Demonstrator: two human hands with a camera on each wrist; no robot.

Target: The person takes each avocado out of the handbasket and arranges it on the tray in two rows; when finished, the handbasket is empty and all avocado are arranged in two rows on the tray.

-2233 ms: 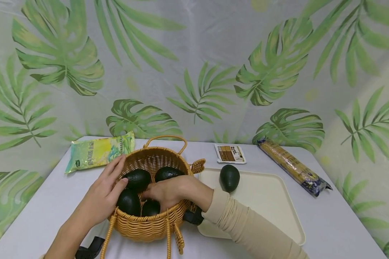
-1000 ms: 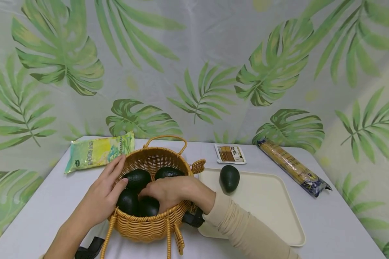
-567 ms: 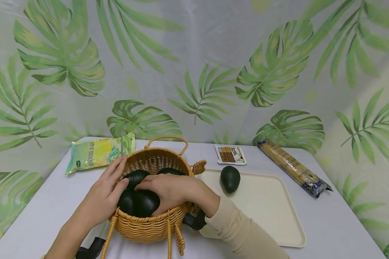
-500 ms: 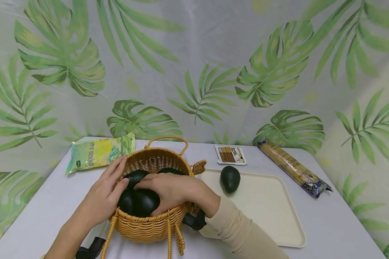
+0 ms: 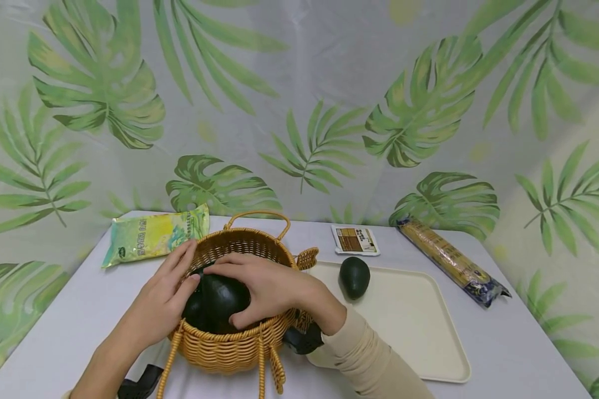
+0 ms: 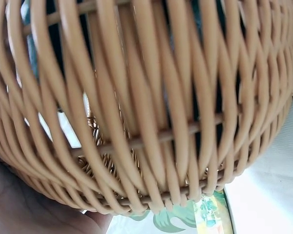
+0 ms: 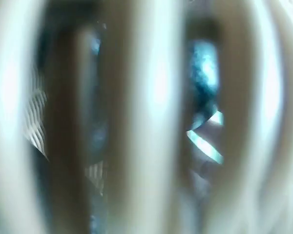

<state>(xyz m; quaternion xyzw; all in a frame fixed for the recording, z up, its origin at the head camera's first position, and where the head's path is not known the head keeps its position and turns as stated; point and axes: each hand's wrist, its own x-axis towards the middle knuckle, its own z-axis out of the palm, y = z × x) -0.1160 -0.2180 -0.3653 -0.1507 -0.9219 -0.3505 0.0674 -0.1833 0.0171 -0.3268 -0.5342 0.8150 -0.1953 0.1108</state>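
On the table (image 5: 514,354), hands (image 5: 152,307) (image 5: 274,288) with thumbs spread hold a basket (image 5: 217,352) and avocado (image 5: 223,302).

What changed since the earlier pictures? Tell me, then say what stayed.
The right hand, earlier deeper in the basket, has moved up with a dark avocado in its fingers, hiding more of the other avocados. The left hand stays at the basket's left side; the basket, tray, lone avocado on it, yellow-green bag, small packet and long package have not visibly moved.
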